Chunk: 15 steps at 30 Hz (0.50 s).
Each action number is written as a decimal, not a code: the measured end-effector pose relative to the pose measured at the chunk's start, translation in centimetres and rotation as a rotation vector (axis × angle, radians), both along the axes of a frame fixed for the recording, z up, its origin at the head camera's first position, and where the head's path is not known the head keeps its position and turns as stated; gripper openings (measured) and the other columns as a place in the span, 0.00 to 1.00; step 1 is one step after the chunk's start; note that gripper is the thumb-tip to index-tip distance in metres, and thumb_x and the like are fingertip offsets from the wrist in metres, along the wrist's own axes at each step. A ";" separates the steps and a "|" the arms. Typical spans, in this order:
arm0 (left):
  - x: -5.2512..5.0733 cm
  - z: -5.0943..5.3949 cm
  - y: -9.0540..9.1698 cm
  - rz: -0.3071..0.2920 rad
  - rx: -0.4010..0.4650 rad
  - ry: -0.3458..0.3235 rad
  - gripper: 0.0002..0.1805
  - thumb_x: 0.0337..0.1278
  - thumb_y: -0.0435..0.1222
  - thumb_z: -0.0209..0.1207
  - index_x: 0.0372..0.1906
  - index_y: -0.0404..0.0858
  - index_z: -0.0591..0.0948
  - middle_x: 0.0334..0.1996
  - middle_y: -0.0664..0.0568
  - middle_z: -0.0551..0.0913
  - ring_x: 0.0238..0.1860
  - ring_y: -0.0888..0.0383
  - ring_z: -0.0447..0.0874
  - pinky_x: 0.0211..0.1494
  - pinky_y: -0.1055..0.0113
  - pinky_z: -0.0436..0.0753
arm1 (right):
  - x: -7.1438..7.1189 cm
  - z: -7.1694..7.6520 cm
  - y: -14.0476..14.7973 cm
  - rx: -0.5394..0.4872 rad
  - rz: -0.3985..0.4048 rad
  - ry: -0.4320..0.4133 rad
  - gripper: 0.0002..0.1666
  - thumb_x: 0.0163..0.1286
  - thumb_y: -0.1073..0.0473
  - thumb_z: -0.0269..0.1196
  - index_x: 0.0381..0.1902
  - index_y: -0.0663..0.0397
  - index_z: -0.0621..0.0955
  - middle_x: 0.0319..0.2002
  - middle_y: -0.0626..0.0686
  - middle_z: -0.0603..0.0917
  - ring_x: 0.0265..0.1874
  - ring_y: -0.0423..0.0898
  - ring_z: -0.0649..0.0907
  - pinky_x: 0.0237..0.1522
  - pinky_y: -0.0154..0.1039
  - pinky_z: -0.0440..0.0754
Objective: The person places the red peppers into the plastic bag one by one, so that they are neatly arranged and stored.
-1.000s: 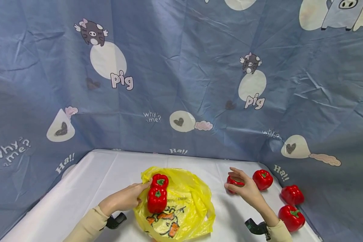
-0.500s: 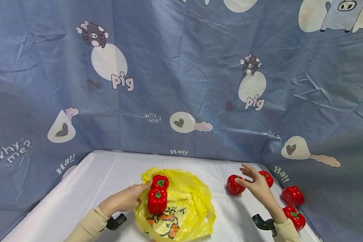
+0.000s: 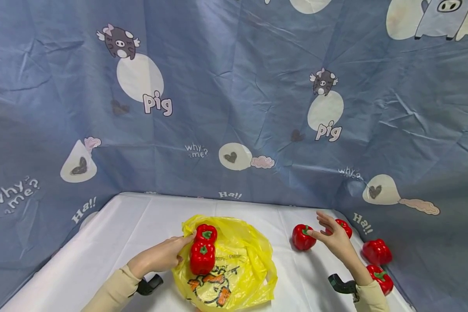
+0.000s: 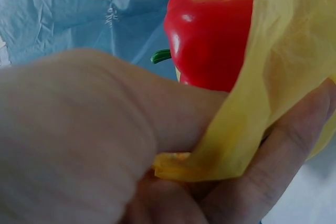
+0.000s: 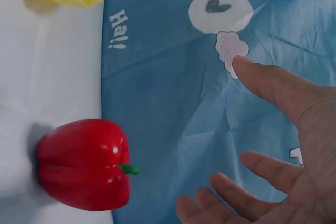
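Note:
My left hand (image 3: 161, 255) pinches the left rim of a yellow plastic bag (image 3: 253, 277); in the left wrist view a fold of the bag (image 4: 231, 145) runs between thumb and fingers. Two red bell peppers, a nearer one (image 3: 203, 259) and a farther one (image 3: 206, 233), sit against the bag's left inner side. Over the table's right half, my right hand (image 3: 335, 240) hovers with fingers spread, holding nothing. Just left of it stands a red bell pepper (image 3: 301, 239), stem up; the right wrist view shows this pepper (image 5: 84, 166) apart from the fingers.
Behind my right hand is another bell pepper (image 3: 344, 227), partly covered. Two more peppers, one farther (image 3: 376, 252) and one nearer (image 3: 381, 279), lie along the right edge. A blue printed curtain (image 3: 234, 99) encloses the white table (image 3: 140, 221) behind and at the sides.
My right hand has drawn away to the right from the bell pepper in front of it, which now shows almost whole. My left hand and the bag have stayed in place.

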<state>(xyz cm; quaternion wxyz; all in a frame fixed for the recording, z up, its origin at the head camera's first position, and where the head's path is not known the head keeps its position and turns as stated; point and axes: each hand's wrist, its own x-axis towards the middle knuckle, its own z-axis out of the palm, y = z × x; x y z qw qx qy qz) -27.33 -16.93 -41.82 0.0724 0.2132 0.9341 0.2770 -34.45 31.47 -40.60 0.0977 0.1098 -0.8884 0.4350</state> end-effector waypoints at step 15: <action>-0.2 -0.1 0.1 -0.006 -0.013 -0.023 0.42 0.42 0.14 0.53 0.71 0.30 0.63 0.67 0.36 0.69 0.51 0.51 0.74 0.38 0.61 0.70 | -1.0 -2.1 -0.2 0.010 0.005 -0.055 0.50 0.57 0.46 0.71 0.72 0.56 0.63 0.69 0.65 0.65 0.68 0.63 0.65 0.65 0.57 0.67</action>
